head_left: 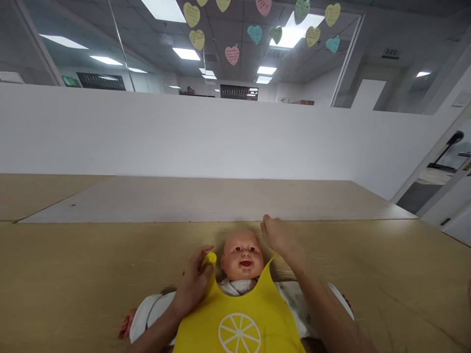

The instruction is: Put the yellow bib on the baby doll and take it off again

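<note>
head view: left hand [193, 283] closed, gripping strap end [209, 259] of yellow bib [235, 318]; right hand [279, 236] open, hovering just beside head of doll [242, 256], near other strap [271, 261]; doll lying on back on wooden table [73, 289], bib lying over chest.

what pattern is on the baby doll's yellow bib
A white citrus-slice outline on the yellow bib, shown best in the head view.
</note>
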Demonstrator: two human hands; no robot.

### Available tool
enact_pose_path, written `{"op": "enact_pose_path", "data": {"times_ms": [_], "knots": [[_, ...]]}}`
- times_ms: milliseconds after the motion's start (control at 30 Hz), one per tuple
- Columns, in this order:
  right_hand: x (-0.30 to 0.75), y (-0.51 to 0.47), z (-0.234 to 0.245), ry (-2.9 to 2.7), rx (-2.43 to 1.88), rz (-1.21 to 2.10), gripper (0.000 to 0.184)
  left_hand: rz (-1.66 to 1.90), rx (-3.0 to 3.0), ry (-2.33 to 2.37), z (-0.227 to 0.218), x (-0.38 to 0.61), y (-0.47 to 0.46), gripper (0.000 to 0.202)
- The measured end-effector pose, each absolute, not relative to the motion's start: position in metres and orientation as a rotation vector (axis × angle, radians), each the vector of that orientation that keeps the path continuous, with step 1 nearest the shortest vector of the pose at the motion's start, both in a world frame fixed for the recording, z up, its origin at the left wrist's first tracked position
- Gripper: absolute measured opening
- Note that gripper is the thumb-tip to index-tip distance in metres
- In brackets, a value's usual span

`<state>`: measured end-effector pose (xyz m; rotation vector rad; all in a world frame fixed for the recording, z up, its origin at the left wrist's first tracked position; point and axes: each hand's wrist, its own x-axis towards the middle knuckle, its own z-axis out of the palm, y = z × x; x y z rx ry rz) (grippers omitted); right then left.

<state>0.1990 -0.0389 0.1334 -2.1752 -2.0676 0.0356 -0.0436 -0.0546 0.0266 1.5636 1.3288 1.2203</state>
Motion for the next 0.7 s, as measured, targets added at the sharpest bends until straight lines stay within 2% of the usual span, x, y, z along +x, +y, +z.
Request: {"op": "enact_pose_path", "data": {"times_ms": [100, 200, 267, 400, 567, 633, 700], "knots": [[0.196, -0.063, 0.163, -2.052, -1.947, 0.082, 0.026, 1.325, 1.524, 1.219, 0.052, -0.047, -0.059, 0.035], [0.185, -0.089, 0.178, -2.221, -1.503, 0.368, 0.017, 1.385, 1.578, 1.137, 0.081, -0.045, -0.075, 0.035], [0.175, -0.103, 0.181, -2.367, -1.228, 0.501, 0.02, 1.431, 1.668, 1.155, 0.099, -0.04, -0.091, 0.028], [0.159, -0.118, 0.178, -2.513, -1.088, 0.514, 0.022, 1.481, 2.077, 1.045, 0.129, -0.029, -0.12, 0.013], [0.151, -0.121, 0.176, -2.511, -1.045, 0.645, 0.023, 1.65, 2.688, 0.812, 0.143, -0.023, -0.13, 0.055], [0.151, -0.122, 0.177, -2.463, -1.039, 0.669, 0.022, 1.71, 2.739, 0.831, 0.138, -0.025, -0.128, 0.06], [0.154, -0.125, 0.181, -2.402, -1.021, 0.661, 0.021, 1.72, 2.651, 0.93, 0.132, -0.03, -0.123, 0.055]]}}
